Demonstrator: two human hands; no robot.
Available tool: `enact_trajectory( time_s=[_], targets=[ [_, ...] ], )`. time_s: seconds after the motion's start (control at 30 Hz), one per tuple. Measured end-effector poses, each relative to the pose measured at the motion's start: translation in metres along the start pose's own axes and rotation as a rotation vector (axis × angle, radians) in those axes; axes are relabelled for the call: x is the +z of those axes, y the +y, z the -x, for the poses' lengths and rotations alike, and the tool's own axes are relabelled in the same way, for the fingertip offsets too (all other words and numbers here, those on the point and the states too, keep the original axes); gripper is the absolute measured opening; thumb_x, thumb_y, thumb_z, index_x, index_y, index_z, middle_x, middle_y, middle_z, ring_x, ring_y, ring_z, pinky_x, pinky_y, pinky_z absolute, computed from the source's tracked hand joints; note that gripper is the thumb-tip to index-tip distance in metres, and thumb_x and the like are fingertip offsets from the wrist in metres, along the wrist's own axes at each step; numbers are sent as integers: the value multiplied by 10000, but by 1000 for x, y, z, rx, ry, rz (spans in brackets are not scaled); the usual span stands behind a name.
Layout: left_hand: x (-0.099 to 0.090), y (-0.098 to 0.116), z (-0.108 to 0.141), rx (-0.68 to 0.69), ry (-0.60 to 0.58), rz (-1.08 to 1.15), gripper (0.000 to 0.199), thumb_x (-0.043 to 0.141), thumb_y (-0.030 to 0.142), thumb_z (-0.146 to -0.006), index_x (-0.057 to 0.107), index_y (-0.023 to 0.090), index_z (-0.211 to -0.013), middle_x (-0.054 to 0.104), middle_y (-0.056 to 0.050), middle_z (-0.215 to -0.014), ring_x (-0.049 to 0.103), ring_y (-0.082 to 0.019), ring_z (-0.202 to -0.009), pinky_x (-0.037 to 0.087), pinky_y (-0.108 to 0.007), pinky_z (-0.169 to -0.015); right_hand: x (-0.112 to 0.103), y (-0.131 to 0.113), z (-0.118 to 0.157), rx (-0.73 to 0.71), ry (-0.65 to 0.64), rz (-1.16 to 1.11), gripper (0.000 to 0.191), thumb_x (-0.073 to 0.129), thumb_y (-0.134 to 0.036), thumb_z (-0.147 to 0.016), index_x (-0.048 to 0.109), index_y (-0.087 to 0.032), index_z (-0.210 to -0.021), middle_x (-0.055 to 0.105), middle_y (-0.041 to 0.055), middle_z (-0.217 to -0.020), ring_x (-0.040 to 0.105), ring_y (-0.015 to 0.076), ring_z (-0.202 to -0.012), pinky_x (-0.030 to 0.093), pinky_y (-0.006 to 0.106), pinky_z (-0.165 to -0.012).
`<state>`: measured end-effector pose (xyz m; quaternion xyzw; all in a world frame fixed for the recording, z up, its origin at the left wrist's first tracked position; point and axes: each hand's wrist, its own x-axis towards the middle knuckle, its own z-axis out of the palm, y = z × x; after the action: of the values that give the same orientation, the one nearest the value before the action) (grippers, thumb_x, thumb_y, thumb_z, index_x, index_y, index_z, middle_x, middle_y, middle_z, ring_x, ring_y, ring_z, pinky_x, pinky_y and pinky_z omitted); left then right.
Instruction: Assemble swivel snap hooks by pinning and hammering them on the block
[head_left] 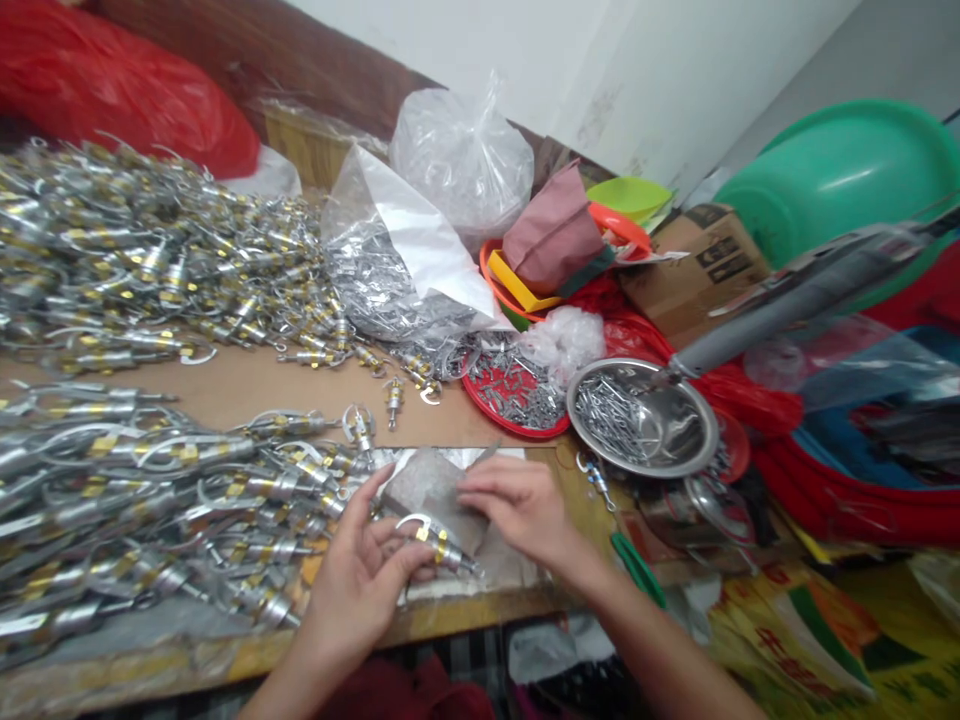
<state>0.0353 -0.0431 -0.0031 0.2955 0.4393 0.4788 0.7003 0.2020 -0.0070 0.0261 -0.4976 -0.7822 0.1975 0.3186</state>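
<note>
My left hand (367, 565) grips a small silver metal fitting (450, 553) with a yellow band and a white curved strip, between thumb and fingers. The fitting lies tilted in front of a grey block (427, 482) on the bench. My right hand (521, 505) is closed in a pinch at the block's right side. A thin grey piece shows by its fingertips, too blurred to name. Many similar metal fittings (247, 480) are spread left of my left hand.
A large heap of fittings (150, 250) covers the back left. A red tray (517, 390) of small metal parts and a steel bowl (645, 415) of pins stand on the right. A grey tool (795, 290) slants over the bowl. Scissors with green handles (637, 570) lie at the bench edge.
</note>
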Motion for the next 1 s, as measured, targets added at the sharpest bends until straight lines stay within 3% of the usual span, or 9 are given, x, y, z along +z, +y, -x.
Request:
enact_trajectory(
  time_s=[0.07,0.17,0.43,0.6,0.67,0.77,0.9,1.0],
  targets=[
    [-1,0,-1,7,-12,-3,797,672,182,-624,226,208,-1283,614,43,-608,616,-134,-528,527,-244,-510,14,-13,14,-123,14,-74,176,513,-117,-768,683,-159,-787,676,45,-738,601,133,-685,483,258,-647],
    [-2,0,-1,8,-38,4,821,679,174,-619,206,198,-1289,630,36,-615,597,-117,-526,522,-227,-508,24,-17,22,-239,25,-4,239,462,-63,-764,667,-163,-835,669,45,-778,572,145,-727,457,286,-679],
    [1,2,0,20,-17,7,771,677,167,-613,251,182,-1255,626,34,-600,602,-125,-522,517,-227,-492,11,-27,31,-241,-187,336,316,426,-56,-787,584,-187,-1028,604,62,-864,486,192,-831,407,349,-743],
    [1,3,0,19,-20,4,776,679,164,-612,248,183,-1258,621,40,-603,608,-125,-528,519,-226,-505,12,-25,44,-173,-152,289,402,396,-54,-798,533,-240,-1127,556,60,-909,488,183,-856,427,327,-723],
    [0,2,0,9,-18,-14,791,678,175,-617,232,191,-1270,617,43,-617,623,-138,-547,526,-244,-518,8,-13,50,-131,-11,225,411,367,-64,-819,517,-253,-1152,539,62,-957,500,176,-898,436,320,-748],
    [-2,1,0,-13,-14,-39,814,685,195,-611,223,197,-1281,606,50,-627,639,-157,-566,534,-272,-537,-4,15,61,89,168,335,377,420,-150,-830,482,-225,-1194,531,89,-1000,518,201,-930,447,347,-769],
    [-2,-1,-1,11,24,-43,816,700,206,-584,260,193,-1271,601,54,-614,643,-159,-551,535,-266,-523,-14,48,79,296,-60,519,342,509,-269,-798,535,-168,-1123,583,77,-841,578,221,-804,482,343,-688],
    [-2,-2,-1,23,29,-44,805,703,205,-578,277,191,-1261,604,52,-607,646,-164,-544,538,-265,-513,-19,44,84,331,-33,456,265,474,-257,-819,555,-172,-1056,590,70,-870,595,197,-791,488,302,-675]
  ],
)
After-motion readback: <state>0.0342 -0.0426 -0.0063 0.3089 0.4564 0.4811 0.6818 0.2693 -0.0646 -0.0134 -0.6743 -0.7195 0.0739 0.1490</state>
